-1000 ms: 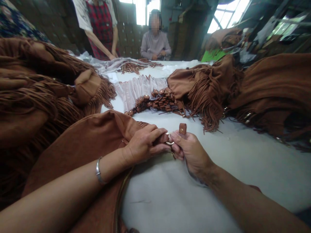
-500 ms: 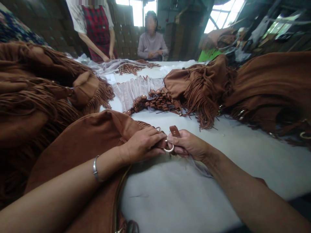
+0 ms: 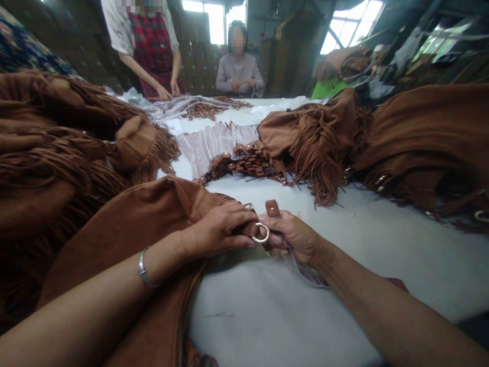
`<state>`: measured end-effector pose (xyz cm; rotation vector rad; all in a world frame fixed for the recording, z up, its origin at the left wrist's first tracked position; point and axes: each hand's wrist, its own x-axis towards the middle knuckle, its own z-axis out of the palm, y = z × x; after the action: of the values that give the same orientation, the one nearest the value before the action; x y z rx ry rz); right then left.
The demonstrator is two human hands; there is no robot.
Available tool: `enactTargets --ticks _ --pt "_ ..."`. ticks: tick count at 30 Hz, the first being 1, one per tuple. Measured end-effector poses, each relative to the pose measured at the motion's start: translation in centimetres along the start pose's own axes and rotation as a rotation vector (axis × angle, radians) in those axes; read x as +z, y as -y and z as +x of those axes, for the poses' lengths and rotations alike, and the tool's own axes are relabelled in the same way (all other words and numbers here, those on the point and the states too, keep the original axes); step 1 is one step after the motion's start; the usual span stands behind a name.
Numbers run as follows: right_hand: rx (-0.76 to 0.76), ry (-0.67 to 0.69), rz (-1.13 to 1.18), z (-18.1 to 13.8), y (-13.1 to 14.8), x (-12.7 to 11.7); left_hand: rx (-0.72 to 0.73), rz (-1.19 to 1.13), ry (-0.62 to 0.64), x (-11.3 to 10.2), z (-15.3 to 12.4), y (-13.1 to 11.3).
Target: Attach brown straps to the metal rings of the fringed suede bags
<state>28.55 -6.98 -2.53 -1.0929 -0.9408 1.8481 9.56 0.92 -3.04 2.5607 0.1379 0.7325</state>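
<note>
A brown suede-like bag [image 3: 114,234] with fringe and a zipper [image 3: 190,291] lies on the table under my left forearm. My left hand [image 3: 216,229] is closed on a short brown tab at the bag's edge, which carries a metal ring [image 3: 268,233]. Close against the ring, my right hand [image 3: 296,235] pinches a brown strap [image 3: 272,208]; its end, with a small metal stud, sticks up above the fingers. Clear plastic wrapping [image 3: 305,272] trails from below that hand. My fingers hide part of the strap where it meets the ring.
Plastic-wrapped straps [image 3: 237,158] lie in a row across the table [image 3: 267,316]. Fringed brown bags are heaped at the left [image 3: 49,168] and right [image 3: 431,137], another [image 3: 305,132] beyond my right hand. Two people [image 3: 153,46] [image 3: 239,71] are at the far side.
My hands have shifted slightly left. The ring has turned to face me more fully, and the strap end has tilted more upright. Both hands keep their holds.
</note>
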Motion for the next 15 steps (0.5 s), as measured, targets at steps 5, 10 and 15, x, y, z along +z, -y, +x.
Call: enactTargets --ticks 5,10,15 --pt "-0.075 -0.03 -0.127 -0.5 0.3 0.4 -0.005 0.002 0.023 -0.2 0.1 0.0" --pt "-0.352 -0.341 0.002 -0.3 -2.0 3.7 -0.07 -0.049 -0.118 -0.2 -0.4 0.8" --pt "-0.377 -0.413 0.048 0.0 -3.0 4.3 -0.069 -0.066 -0.069 -0.7 -0.4 0.5"
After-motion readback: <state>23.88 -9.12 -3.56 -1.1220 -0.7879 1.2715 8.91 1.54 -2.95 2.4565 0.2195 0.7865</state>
